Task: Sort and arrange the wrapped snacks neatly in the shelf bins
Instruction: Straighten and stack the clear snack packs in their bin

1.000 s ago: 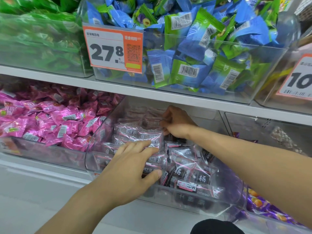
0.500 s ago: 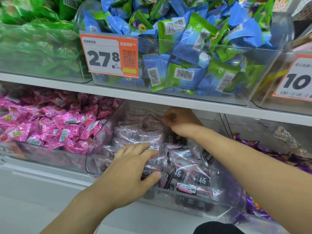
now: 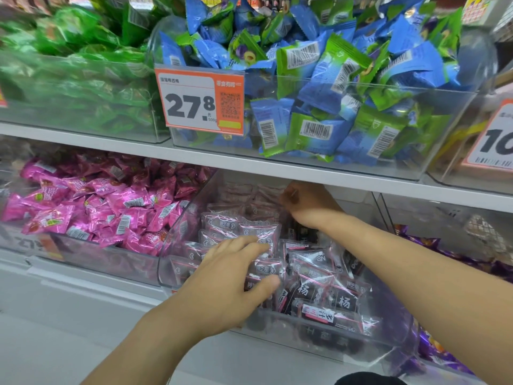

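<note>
Nearest the camera, the left hand (image 3: 230, 279) is reaching over the front-left corner of the clear bin (image 3: 327, 343) on the lower shelf, its fingers lying nearly straight and spread flat on the dark wrapped snacks (image 3: 313, 284), the thumb pressing against a packet's side; it is pressing them down rather than closing round any one. These snacks are lying in overlapping rows from the bin's front wall toward its back, directly under and just right of that palm. Farther in, the right forearm is crossing over the bin's right side, and the right hand (image 3: 308, 207) is sitting at the bin's back edge, just beneath the white shelf board (image 3: 111, 140). Its fingers are curling downward behind the rear packets; whether they are pinching one is not something I can tell. To the left on the same shelf, a neighbouring bin is holding pink snacks (image 3: 111, 207). Above, on the upper shelf, blue-and-green snacks (image 3: 333, 93) are filling a bin bearing an orange price tag (image 3: 200, 102), with green snacks (image 3: 77, 65) at its left.
</note>
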